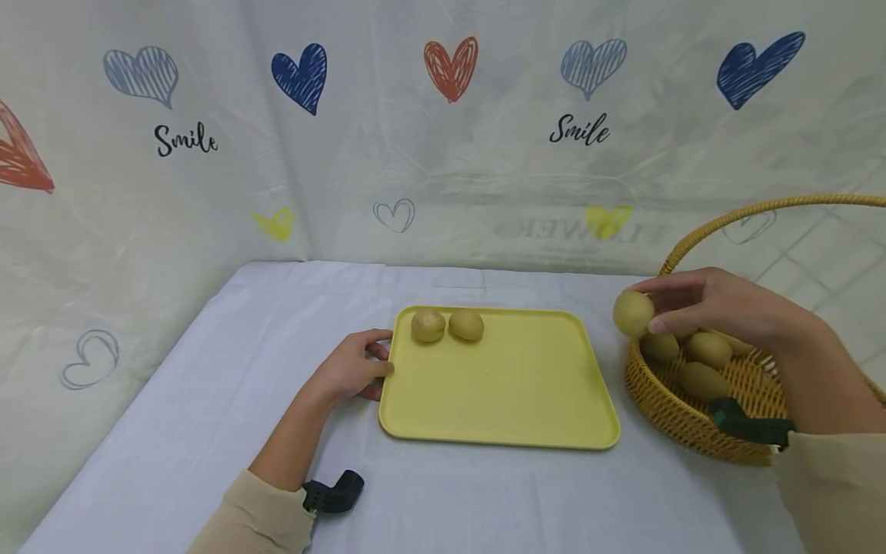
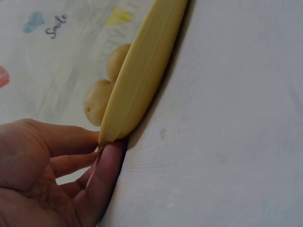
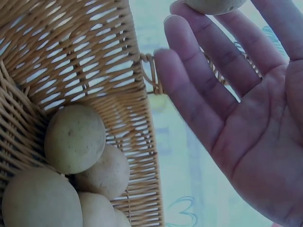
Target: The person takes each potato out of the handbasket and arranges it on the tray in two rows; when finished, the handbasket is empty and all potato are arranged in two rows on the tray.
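Nearest are two beige sleeves, each with a black strap at the wrist. The left hand pinches the left edge of a yellow tray, one finger on top of the rim and another beneath it; the tray lies flat on a white cloth. To the right stands a wicker basket with several potatoes heaped inside. Above the basket's left rim, the right hand grips one potato between thumb and fingertips, clear of the tray. At the tray's far left corner sit two more potatoes, side by side. The basket's tall handle arches over it, and behind everything hangs a pale backdrop printed with red, blue and yellow hearts and the word "Smile".
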Demonstrator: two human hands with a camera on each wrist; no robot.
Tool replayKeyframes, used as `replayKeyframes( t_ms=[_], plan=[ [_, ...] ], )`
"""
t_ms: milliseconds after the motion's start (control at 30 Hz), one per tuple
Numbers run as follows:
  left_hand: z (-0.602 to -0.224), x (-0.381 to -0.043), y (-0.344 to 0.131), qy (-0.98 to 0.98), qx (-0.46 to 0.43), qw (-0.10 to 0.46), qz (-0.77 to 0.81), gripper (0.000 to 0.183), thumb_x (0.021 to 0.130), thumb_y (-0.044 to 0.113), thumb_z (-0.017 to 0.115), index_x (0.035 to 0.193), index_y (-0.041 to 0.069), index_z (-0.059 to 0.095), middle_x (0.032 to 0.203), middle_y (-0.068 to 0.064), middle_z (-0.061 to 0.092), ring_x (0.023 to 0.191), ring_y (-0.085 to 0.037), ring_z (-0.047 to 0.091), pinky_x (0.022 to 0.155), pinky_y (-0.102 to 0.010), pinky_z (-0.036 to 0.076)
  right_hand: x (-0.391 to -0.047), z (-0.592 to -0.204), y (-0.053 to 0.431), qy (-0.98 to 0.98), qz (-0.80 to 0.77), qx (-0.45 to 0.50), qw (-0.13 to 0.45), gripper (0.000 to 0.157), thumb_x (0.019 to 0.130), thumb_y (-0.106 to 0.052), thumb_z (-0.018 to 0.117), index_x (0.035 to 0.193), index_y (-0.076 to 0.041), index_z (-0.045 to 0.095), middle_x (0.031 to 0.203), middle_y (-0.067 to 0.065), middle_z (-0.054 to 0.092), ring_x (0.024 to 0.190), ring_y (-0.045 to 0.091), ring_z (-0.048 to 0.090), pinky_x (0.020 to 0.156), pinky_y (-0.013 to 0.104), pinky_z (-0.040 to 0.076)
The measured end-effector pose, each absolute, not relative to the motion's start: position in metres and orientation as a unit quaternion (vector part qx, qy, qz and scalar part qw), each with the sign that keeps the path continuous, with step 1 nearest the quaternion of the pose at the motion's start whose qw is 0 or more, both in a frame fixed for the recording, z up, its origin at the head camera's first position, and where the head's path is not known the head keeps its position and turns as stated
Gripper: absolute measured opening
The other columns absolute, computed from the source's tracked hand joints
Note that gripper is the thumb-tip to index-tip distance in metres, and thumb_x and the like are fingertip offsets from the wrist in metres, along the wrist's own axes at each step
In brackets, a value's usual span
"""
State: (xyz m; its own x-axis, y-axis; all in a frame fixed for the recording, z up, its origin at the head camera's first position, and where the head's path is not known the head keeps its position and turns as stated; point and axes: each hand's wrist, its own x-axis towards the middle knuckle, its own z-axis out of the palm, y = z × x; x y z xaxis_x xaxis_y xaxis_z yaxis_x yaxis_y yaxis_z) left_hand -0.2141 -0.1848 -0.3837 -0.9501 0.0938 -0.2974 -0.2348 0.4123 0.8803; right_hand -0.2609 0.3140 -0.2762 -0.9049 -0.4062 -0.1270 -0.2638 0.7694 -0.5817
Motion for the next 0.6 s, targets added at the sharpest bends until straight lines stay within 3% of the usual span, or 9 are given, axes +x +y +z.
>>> replayKeyframes(
  t_ms=[200,600],
  plan=[
    [-0.384,-0.214,-0.185,0.828,-0.043,0.152,0.538,0.062,0.095,0.002,0.064,0.154,0.011,0.047,0.118,-0.012,0.054,0.074,-0.020,0.063,0.062,-0.033,0.063,-0.260,-0.275,0.309,0.933,-0.289,-0.174,0.122,0.057,0.094,-0.030,0.078,0.145,-0.015,0.060,0.123,-0.008,0.069,0.105,-0.002,0.061,0.082,0.022,0.053],
    [-0.383,-0.213,-0.185,0.822,-0.041,0.153,0.547,0.062,0.095,0.001,0.064,0.154,0.010,0.047,0.117,-0.012,0.053,0.074,-0.020,0.063,0.063,-0.033,0.063,-0.259,-0.273,0.288,0.920,-0.309,-0.202,0.129,0.054,0.093,-0.027,0.079,0.143,-0.015,0.062,0.127,0.001,0.071,0.109,-0.002,0.062,0.085,0.019,0.053]
  ],
)
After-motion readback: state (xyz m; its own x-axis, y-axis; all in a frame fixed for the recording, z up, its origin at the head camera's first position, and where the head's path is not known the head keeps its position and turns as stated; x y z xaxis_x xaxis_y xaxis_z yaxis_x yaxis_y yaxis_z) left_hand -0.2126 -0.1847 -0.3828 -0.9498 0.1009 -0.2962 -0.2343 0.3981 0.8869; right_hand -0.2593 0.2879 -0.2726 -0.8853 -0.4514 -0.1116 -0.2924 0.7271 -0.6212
